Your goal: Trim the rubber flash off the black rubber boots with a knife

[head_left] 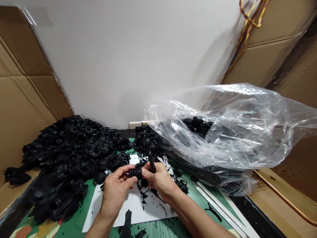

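Between the thumb and fingers of my left hand [118,186] is a ribbed black rubber boot [135,172], held on its side above a white sheet [99,208]. My right hand [159,177] is closed around a slim dark tool [151,161] with a pen-like handle pointing up and away; its working end is hidden. The right thumb and fingertips meet the right end of the boot. Black rubber scraps [145,195] lie scattered over the sheet beneath both hands.
A large heap of black ribbed rubber pieces [74,148] fills the left side. At right a clear plastic bag [235,142] holds more black parts. Rubber trimmings [146,138] pile behind my hands. Cardboard [27,76] stands at left, white strips [218,205] lie at right.
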The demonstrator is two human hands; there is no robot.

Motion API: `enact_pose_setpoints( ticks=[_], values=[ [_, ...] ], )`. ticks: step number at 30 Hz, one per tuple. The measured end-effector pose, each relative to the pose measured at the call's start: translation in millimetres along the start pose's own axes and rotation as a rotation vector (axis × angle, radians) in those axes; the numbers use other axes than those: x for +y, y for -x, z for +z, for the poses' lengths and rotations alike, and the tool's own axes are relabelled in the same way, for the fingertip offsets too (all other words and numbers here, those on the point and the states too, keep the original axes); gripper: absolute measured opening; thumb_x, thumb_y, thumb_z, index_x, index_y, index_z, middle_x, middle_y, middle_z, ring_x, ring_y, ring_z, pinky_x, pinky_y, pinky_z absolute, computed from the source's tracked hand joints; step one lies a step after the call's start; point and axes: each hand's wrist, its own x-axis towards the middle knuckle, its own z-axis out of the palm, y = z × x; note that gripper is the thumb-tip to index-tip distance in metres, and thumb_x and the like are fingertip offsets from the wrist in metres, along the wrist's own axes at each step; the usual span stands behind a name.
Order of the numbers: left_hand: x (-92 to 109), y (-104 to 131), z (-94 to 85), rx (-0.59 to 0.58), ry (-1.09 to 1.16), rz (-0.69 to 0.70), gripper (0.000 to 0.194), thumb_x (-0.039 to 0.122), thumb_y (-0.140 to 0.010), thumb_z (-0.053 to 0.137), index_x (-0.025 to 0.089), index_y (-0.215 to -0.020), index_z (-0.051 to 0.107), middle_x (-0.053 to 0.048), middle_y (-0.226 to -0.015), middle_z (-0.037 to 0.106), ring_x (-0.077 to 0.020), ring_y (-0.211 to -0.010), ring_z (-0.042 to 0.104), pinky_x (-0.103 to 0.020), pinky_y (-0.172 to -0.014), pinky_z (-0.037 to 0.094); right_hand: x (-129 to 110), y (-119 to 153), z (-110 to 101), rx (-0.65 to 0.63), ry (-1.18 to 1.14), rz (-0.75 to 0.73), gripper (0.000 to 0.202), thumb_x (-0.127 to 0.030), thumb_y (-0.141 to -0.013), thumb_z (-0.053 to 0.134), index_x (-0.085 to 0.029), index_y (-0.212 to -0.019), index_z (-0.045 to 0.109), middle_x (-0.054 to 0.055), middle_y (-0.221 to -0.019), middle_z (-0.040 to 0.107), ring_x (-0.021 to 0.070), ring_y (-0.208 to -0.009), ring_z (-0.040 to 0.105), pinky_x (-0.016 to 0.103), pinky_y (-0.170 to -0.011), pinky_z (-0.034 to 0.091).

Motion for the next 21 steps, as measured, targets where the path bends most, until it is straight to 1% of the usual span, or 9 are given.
enact_pose_setpoints(
  ticks=[2,7,9,10,12,13,15,18,21],
  values=[
    [-1.6,-0.6,-0.7,0.001,-0.016,0.032,0.029,0.018,-0.049,0.075,0.017,-0.078,0.075,0.003,-0.05,0.062,-0.0095,-0.046,0.048,-0.02,-0.046,0.041,-0.1,0.0,0.0,0.001,0.004,0.006,0.029,-0.036,-0.051,0.072,-0.016,-0.056,0.053,-0.01,-0.037,0.037,0.003,-0.034,0.026,0.021,-0.037,0.016],
    [-5.5,-2.2,-1.8,-0.003,-0.018,0.134,0.028,0.018,-0.048,0.078,0.019,-0.076,0.076,0.0,-0.067,0.066,-0.0116,-0.056,0.052,-0.021,-0.052,0.043,-1.0,0.3,1.6,-0.009,-0.02,0.007,0.034,-0.039,-0.051,0.076,-0.016,-0.057,0.052,-0.01,-0.038,0.036,0.0025,-0.034,0.025,0.021,-0.038,0.015],
    [-5.6,-2.5,-3.1,-0.013,0.017,0.142,0.029,0.02,-0.049,0.08,0.019,-0.078,0.076,0.0,-0.071,0.066,-0.0108,-0.056,0.052,-0.021,-0.052,0.043,-3.2,1.4,2.6,-0.032,-0.025,-0.013,0.034,-0.039,-0.051,0.077,-0.016,-0.058,0.053,-0.01,-0.039,0.037,0.0026,-0.035,0.026,0.021,-0.037,0.015],
    [-5.1,-2.6,-4.0,-0.031,0.058,0.118,0.029,0.022,-0.051,0.08,0.019,-0.08,0.076,-0.001,-0.071,0.066,-0.0102,-0.055,0.051,-0.021,-0.051,0.042,-4.7,2.0,2.8,-0.056,-0.024,-0.029,0.034,-0.04,-0.052,0.076,-0.015,-0.059,0.054,-0.009,-0.042,0.039,0.0026,-0.035,0.026,0.021,-0.037,0.016],
    [-3.0,-3.0,-6.1,-0.095,0.184,0.014,0.033,0.027,-0.055,0.08,0.019,-0.087,0.076,-0.002,-0.067,0.066,-0.0098,-0.051,0.051,-0.021,-0.051,0.043,-8.1,3.1,2.4,-0.1,-0.026,-0.07,0.033,-0.042,-0.055,0.075,-0.013,-0.063,0.058,-0.007,-0.048,0.044,0.0023,-0.035,0.027,0.021,-0.037,0.015],
    [-1.6,-3.2,-7.0,-0.13,0.258,-0.045,0.036,0.03,-0.058,0.08,0.018,-0.091,0.075,-0.003,-0.065,0.066,-0.0102,-0.05,0.052,-0.022,-0.051,0.043,-9.6,3.4,1.7,-0.102,-0.028,-0.093,0.033,-0.042,-0.058,0.073,-0.013,-0.065,0.06,-0.006,-0.052,0.046,0.0021,-0.036,0.027,0.021,-0.037,0.015],
    [1.3,-3.4,-8.0,-0.187,0.389,-0.131,0.04,0.032,-0.06,0.079,0.017,-0.096,0.074,-0.006,-0.061,0.067,-0.0117,-0.051,0.054,-0.022,-0.051,0.044,-10.9,3.0,-0.3,-0.055,-0.02,-0.142,0.03,-0.041,-0.062,0.07,-0.013,-0.068,0.062,-0.005,-0.055,0.047,0.0022,-0.037,0.025,0.021,-0.037,0.015],
    [4.4,-2.9,-7.3,-0.214,0.502,-0.17,0.039,0.027,-0.058,0.081,0.015,-0.094,0.075,-0.008,-0.063,0.068,-0.0132,-0.054,0.056,-0.021,-0.049,0.044,-8.5,1.3,-2.5,0.023,0.087,-0.211,0.02,-0.034,-0.068,0.065,-0.014,-0.067,0.061,-0.005,-0.055,0.045,0.0044,-0.041,0.028,0.021,-0.04,0.02],
    [4.8,-1.9,-5.8,-0.225,0.542,-0.195,0.037,0.023,-0.057,0.081,0.015,-0.093,0.075,-0.007,-0.063,0.067,-0.0135,-0.055,0.056,-0.021,-0.048,0.044,-4.7,1.2,-1.5,-0.004,0.222,-0.275,0.013,-0.027,-0.071,0.061,-0.015,-0.065,0.06,-0.003,-0.057,0.048,0.0084,-0.05,0.037,0.022,-0.048,0.03]
  ],
)
